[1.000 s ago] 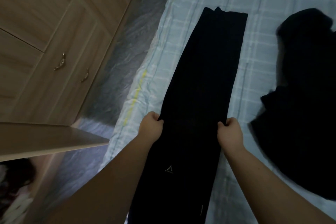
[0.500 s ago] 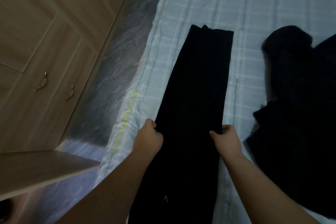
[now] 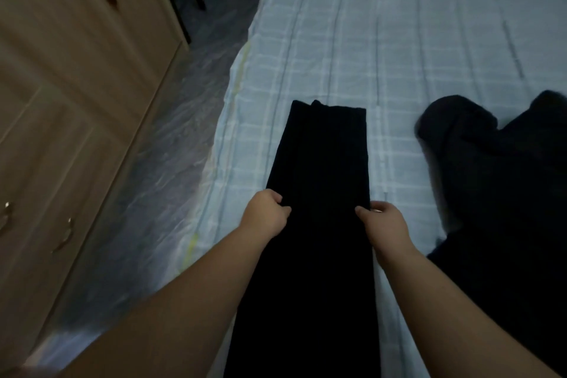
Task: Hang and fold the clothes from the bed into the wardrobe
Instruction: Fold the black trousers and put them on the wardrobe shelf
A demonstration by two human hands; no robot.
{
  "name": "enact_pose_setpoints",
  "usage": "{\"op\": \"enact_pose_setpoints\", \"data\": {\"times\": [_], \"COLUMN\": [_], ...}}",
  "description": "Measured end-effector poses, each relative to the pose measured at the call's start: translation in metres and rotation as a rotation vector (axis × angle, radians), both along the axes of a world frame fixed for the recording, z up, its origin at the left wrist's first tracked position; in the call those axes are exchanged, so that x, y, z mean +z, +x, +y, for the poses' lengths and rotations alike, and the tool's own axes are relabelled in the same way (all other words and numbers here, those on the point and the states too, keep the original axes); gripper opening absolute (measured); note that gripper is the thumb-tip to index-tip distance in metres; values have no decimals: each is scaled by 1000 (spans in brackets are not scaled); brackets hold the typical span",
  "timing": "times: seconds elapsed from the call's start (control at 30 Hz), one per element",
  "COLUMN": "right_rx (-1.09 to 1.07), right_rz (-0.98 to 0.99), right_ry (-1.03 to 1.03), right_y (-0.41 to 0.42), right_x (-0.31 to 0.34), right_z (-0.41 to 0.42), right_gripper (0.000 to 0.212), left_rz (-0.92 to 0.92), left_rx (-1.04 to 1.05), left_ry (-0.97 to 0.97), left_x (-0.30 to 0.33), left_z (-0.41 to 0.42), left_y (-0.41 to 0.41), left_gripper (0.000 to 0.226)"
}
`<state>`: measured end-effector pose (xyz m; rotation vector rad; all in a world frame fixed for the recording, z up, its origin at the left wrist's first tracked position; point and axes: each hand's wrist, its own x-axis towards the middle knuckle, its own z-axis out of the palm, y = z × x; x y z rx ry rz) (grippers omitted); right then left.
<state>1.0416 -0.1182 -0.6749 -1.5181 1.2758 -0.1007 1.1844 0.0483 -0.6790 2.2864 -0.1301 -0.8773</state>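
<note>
Black trousers (image 3: pixel 319 163) lie lengthwise near bed (image 3: pixel 399 40) left edge. Left hand (image 3: pixel 266 217) and right hand (image 3: pixel 383 222) pinch opposite side edges. Advice: lift the 2 edges evenly, folding toward far hem.

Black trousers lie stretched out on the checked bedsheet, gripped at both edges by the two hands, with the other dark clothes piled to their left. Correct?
Not quite. In the head view the other dark clothes lie to the right of the trousers, not the left. The rest holds: left hand and right hand grip the edges on the bedsheet.
</note>
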Motion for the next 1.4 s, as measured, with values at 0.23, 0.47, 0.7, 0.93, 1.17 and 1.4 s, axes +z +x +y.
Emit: {"op": "enact_pose_setpoints", "data": {"times": [0.23, 0.47, 0.7, 0.93, 1.17, 1.4], "right_rx": [-58, -121, -89, 42, 137, 159], "right_rz": [-97, -245, -275, -341, -136, -85], "right_ry": [167, 230, 108, 27, -153, -385], "right_y": [52, 107, 138, 153, 182, 183], "right_x": [-5, -11, -23, -7, -10, -27], "right_z": [-48, -106, -141, -138, -116, -109], "right_gripper": [19, 16, 39, 41, 45, 49], "left_rz": [168, 148, -29, -61, -202, -313], "left_rx": [130, 98, 15, 48, -150, -233], "left_ry": [-149, -239, -164, -408, -212, -165], "left_x": [5, 8, -1, 19, 0, -24], "left_z": [-37, -102, -157, -140, -130, -133], "left_y": [52, 109, 146, 166, 184, 183], "left_gripper": [20, 27, 14, 36, 33, 39]}}
